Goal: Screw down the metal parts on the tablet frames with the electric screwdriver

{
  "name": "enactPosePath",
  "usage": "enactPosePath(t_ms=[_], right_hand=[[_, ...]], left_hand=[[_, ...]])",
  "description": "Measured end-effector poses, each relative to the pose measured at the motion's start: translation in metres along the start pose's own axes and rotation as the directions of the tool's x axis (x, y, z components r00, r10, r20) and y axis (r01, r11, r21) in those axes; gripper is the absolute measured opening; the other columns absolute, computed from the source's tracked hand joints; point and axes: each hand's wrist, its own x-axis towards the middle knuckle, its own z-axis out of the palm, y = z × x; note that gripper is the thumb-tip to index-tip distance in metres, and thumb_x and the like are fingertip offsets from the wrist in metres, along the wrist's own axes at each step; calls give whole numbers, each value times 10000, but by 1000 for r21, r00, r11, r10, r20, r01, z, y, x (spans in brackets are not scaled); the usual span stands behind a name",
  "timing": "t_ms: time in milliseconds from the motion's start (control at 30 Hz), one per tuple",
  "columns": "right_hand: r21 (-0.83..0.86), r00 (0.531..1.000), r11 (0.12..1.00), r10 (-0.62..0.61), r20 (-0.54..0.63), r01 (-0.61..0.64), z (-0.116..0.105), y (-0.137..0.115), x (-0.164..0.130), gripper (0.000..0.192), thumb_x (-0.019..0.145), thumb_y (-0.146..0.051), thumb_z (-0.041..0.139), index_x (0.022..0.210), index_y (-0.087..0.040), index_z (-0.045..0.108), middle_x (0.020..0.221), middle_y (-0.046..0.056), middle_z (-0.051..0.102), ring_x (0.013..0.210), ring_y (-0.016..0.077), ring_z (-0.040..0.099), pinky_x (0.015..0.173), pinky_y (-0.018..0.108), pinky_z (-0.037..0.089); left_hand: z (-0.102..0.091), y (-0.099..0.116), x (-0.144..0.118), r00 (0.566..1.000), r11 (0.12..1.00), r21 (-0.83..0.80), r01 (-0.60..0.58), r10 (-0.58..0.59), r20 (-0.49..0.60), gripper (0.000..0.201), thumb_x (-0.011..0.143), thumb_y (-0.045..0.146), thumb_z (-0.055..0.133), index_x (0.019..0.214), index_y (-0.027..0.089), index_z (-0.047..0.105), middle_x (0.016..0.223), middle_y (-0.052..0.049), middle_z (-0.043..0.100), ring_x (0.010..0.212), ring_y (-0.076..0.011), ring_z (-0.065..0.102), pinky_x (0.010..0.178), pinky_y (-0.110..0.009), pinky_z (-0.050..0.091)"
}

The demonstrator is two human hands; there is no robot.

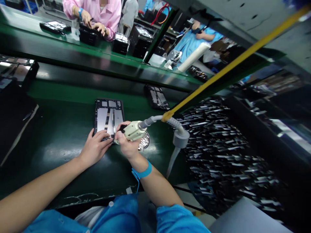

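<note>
A tablet-like device with its inside exposed, silvery plates in a black frame, lies on the green bench. My left hand rests on its near edge, fingers stretched out over the lower left corner. Wrapped around a pale electric screwdriver is my right hand, just above the device's lower right corner. The screwdriver's tip is hidden behind the fingers. From its back end a grey cable runs to a yellow strap. Beside the right hand sits a round dish of small shiny pieces, partly covered by hand and tool.
Another opened device lies farther back. A dark bin packed with many thin shiny parts stands right. A yellow strap slants overhead, and a grey cylindrical plug hangs below. Across the line a co-worker in pink handles a black stack.
</note>
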Motion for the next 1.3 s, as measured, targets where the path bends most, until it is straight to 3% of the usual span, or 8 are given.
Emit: enactPosePath(t_ms=[233, 300, 400, 500, 667, 1300], right_hand=[[74, 1000, 997, -15, -22, 17, -5, -8, 9, 238, 839, -248, 715, 1058, -237, 623, 936, 1, 704, 548, 96, 630, 510, 252, 547], [63, 990, 995, -66, -126, 74, -18, -14, 20, 201, 847, -249, 694, 1036, -232, 627, 939, 2, 698, 521, 89, 623, 484, 244, 526], [-66, 932, 985, -170, -319, 157, -43, -14, 42, 146, 848, -237, 675, 984, -220, 627, 894, -5, 687, 512, 84, 616, 490, 238, 513], [-153, 897, 977, -196, -396, 146, -63, -3, 57, 174, 820, -216, 684, 984, -205, 626, 833, -17, 683, 481, 81, 600, 479, 234, 502], [-170, 895, 980, -165, -414, 102, -70, 12, 62, 200, 788, -221, 694, 975, -188, 629, 830, -14, 688, 479, 79, 596, 476, 232, 504], [-197, 890, 980, -91, -446, 1, -69, 15, 60, 253, 746, -253, 725, 971, -179, 636, 753, -26, 689, 482, 94, 595, 498, 242, 506]], left_hand=[[0, -3, 0, 1000, 1000, 10, -6, 6, 4, 232, 1032, 243, 564, 1182, 274, 738, 1202, -92, 724, 1267, -296, 624, 1144, -628, 364], [1, -3, -1, 1000, 1000, 13, -3, 3, 6, 230, 1030, 241, 566, 1179, 267, 739, 1201, -96, 724, 1265, -301, 627, 1143, -629, 365], [1, -2, -1, 1000, 1000, 20, -7, 7, 5, 221, 1035, 239, 555, 1160, 245, 738, 1198, -102, 723, 1262, -304, 627, 1140, -644, 363], [0, -2, -1, 1000, 1000, 23, -8, 8, 1, 220, 1038, 236, 546, 1152, 241, 735, 1191, -101, 724, 1262, -304, 629, 1138, -648, 364], [-1, -2, -1, 1000, 1000, 23, -11, 11, 5, 226, 1038, 234, 544, 1166, 243, 730, 1196, -99, 724, 1269, -302, 627, 1141, -645, 363], [-1, -2, -2, 1000, 1000, -5, 9, -9, 13, 237, 1032, 235, 541, 1166, 247, 735, 1220, -101, 723, 1287, -314, 620, 1156, -667, 347]])
